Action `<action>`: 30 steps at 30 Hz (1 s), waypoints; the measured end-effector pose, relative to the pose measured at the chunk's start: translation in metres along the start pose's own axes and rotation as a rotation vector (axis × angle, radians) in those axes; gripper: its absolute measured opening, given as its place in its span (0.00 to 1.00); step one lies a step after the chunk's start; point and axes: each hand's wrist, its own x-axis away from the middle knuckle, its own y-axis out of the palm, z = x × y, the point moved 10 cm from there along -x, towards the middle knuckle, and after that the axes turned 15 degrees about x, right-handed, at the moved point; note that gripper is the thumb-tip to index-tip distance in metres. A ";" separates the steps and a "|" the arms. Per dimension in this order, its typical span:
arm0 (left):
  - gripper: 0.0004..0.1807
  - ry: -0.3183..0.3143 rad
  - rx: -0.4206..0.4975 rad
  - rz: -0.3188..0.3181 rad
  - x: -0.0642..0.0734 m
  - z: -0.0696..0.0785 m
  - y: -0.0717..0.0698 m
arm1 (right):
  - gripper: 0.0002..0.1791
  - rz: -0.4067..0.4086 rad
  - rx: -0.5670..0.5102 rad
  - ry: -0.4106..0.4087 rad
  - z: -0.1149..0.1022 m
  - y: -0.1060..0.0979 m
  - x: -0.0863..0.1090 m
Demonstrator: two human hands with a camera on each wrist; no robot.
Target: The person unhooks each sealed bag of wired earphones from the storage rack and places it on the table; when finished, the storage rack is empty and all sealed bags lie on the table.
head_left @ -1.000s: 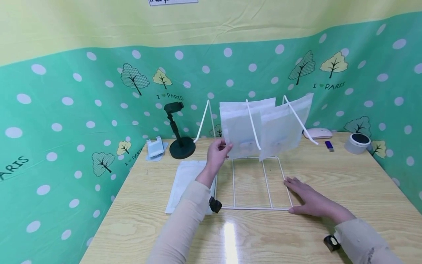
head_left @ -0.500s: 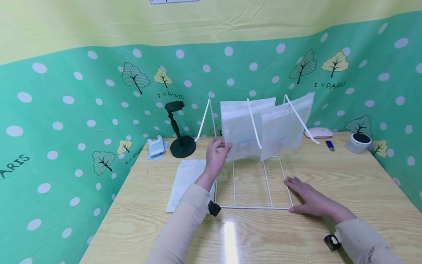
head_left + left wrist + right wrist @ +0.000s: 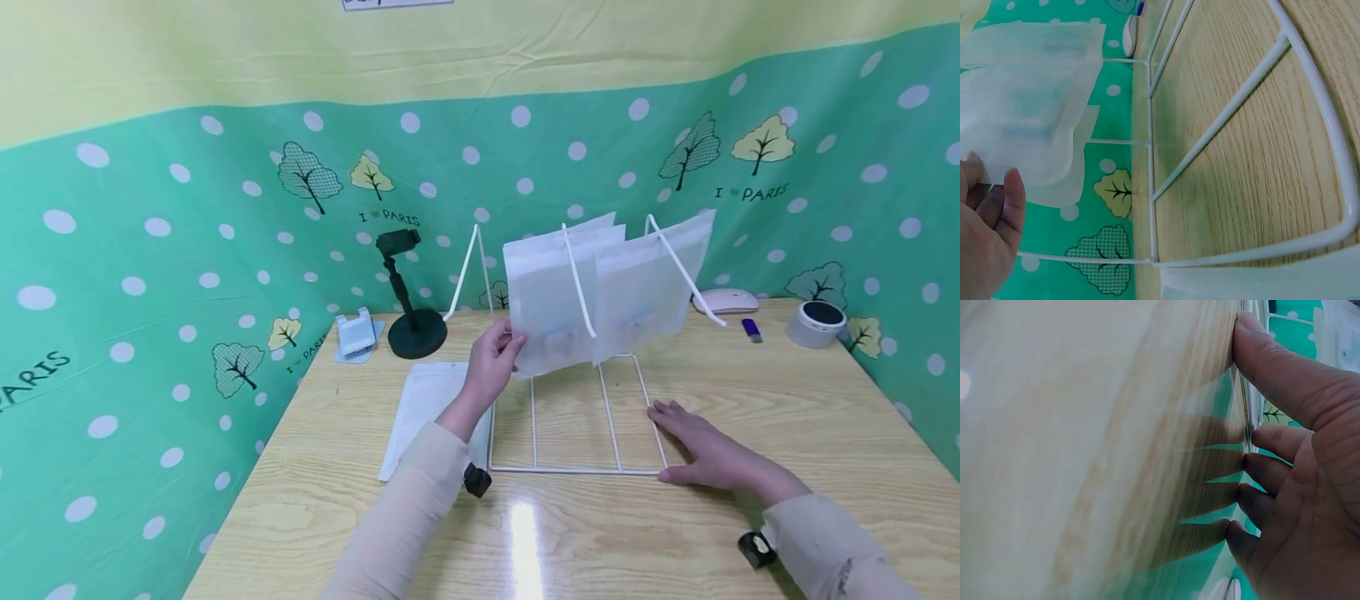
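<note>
A white wire rack (image 3: 558, 471) stands on the table, its tall slanting dividers at the back. Between the dividers stand translucent white pouches, a left one (image 3: 547, 308) and a right one (image 3: 637, 300). My left hand (image 3: 491, 362) pinches the lower left edge of the left pouch between thumb and fingers; in the left wrist view this pouch (image 3: 1016, 119) shows a bluish patch inside. My right hand (image 3: 705, 450) rests with spread fingers at the right side of the rack's base. Another white pouch (image 3: 431, 408) lies flat on the table, partly behind my left forearm.
Behind the rack hangs a green dotted cloth (image 3: 225, 217). A black stand (image 3: 416, 333) and a pale blue phone holder (image 3: 355, 335) are at the back left. A mouse (image 3: 726, 302), a purple USB stick (image 3: 751, 330) and a white round device (image 3: 816, 325) line the back right.
The left pouch has tilted, its lower edge dropping slightly toward me and another layer showing at its top. My left hand has shifted a little with it. My right hand stays put.
</note>
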 end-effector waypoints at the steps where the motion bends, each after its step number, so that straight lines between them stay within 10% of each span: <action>1: 0.10 0.008 -0.007 -0.009 0.000 0.000 0.000 | 0.53 0.000 0.000 0.002 0.000 0.000 0.000; 19: 0.10 -0.033 -0.073 -0.097 0.020 0.002 -0.002 | 0.53 -0.017 -0.003 0.018 0.001 0.001 -0.001; 26: 0.12 -0.049 -0.076 -0.136 0.042 0.043 0.004 | 0.53 -0.011 0.005 0.020 0.000 0.001 0.000; 30: 0.12 -0.041 -0.060 -0.145 0.047 0.042 0.002 | 0.53 -0.006 0.009 0.014 -0.002 -0.001 -0.001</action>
